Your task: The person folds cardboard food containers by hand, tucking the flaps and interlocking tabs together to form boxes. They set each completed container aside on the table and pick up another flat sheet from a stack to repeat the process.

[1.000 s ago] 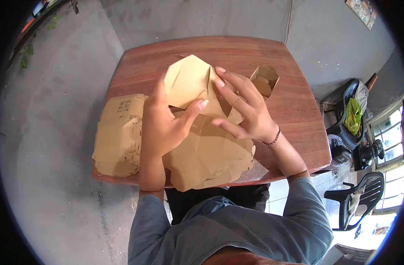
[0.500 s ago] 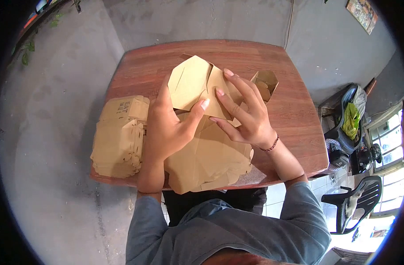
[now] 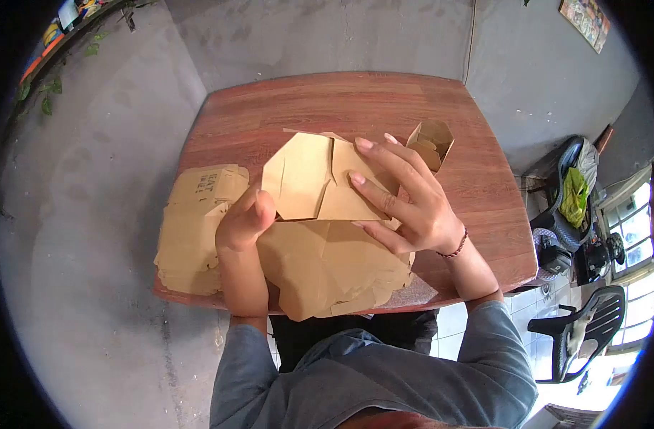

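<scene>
A partly folded cardboard box (image 3: 298, 175) is held up over the table, its overlapping flaps facing me. My left hand (image 3: 247, 220) grips its left edge, with the thumb raised at the lower left corner and the other fingers mostly hidden behind. Across the right flap lie the spread fingers of my right hand (image 3: 413, 200), holding the box from that side. Beneath it, flat cardboard sheets (image 3: 327, 264) are piled at the table's front edge. Another stack of flat cardboard (image 3: 191, 236), with dark lettering on top, stands to the left.
A small open cardboard box (image 3: 433, 143) stands on the wooden table (image 3: 327, 100) at the back right. Beyond the table's right side are a black plastic chair (image 3: 591, 329) and another seat bearing a green bag (image 3: 573, 196).
The held box has moved down and towards me, and its flaps now lie closer together. My left thumb has shifted from the flaps to the box's lower left corner.
</scene>
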Motion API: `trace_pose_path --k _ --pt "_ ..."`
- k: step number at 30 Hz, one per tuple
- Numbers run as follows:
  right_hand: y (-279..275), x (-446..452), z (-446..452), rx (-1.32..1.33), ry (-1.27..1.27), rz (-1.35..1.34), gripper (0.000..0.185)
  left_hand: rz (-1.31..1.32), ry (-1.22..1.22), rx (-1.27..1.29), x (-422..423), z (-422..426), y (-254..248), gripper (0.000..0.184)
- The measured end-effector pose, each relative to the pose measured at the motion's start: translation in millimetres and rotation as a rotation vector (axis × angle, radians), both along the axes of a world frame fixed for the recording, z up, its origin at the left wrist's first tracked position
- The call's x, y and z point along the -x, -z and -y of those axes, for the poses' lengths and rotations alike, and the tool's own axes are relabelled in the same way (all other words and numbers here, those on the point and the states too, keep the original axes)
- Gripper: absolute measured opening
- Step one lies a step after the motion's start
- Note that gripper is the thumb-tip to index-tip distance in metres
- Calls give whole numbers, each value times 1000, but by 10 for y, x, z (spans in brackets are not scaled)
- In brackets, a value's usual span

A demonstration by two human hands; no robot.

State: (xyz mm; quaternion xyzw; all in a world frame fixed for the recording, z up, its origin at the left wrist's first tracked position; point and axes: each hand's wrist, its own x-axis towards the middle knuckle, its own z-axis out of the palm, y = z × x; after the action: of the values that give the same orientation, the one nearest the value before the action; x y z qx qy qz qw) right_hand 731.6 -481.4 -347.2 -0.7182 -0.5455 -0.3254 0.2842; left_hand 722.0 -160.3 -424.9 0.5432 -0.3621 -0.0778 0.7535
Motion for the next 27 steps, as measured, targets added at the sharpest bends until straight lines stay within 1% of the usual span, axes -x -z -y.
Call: trace_pose_path --k 2,3,5,6,8,9,10,11,12,14,15,17,18,20,22,23,25,27 --pt "-8 -8 14 5 -6 -10 58 -104 0 -81 44 98 -92 98" --pt "-11 -7 21 5 -12 -31 57 -105 -1 -79 75 193 -167 98" --pt "-21 3 29 9 -22 -51 57 -152 9 -28 169 487 -482 97" --pt "-35 13 31 30 -5 -46 57 -153 7 -24 149 512 -532 97" --pt "-62 49 35 56 9 -40 57 43 126 -142 99 549 -606 102" --pt "-78 70 36 59 33 -28 57 44 123 -137 136 598 -644 102" --pt "-86 80 36 62 56 -18 58 -19 71 -122 195 659 -681 106" --pt "-83 74 36 64 54 -18 58 -83 19 -107 229 702 -703 110" --pt "-76 67 36 64 70 -6 58 -84 18 -105 235 724 -713 110" --pt "-74 72 35 64 85 6 58 -30 27 -98 244 753 -718 120" --pt "-88 83 31 67 105 15 56 -31 27 -97 245 762 -713 120" --pt "-115 105 37 69 124 24 55 -54 12 -109 241 775 -703 129" --pt "-126 121 43 73 121 28 54 -54 13 -110 244 764 -717 129" --pt "-135 123 52 74 122 29 54 -50 8 -154 246 726 -757 137" --pt "-143 96 53 44 27 55 51 -41 17 -160 189 694 -701 137" --pt "-128 94 64 43 28 55 51 -28 23 -165 177 686 -690 136" --pt "-87 75 86 18 -107 18 55 -1 31 -173 152 664 -652 135" --pt "-75 91 72 20 -125 4 55 28 36 -176 122 635 -598 134"
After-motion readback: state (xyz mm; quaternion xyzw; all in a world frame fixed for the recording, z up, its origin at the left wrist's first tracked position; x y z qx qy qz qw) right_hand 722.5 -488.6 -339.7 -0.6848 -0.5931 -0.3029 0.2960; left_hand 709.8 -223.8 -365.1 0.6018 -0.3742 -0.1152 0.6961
